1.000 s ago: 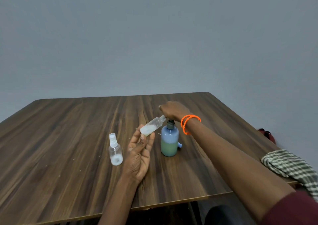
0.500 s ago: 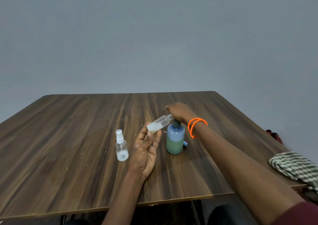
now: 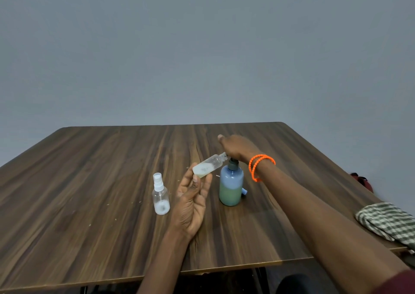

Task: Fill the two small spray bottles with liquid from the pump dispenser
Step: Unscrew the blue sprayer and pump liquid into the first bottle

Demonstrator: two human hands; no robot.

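i tilt the open bottle (image 3: 207, 166) in my left hand (image 3: 190, 201), pinched so its neck meets the spout; right hand (image 3: 238, 147) lies over the pump dispenser (image 3: 231, 187), grip unclear; capped bottle (image 3: 160, 195) waits on the surface (image 3: 89, 181)

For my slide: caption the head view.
Left hand tilts uncapped spray bottle under pump dispenser; right hand presses.
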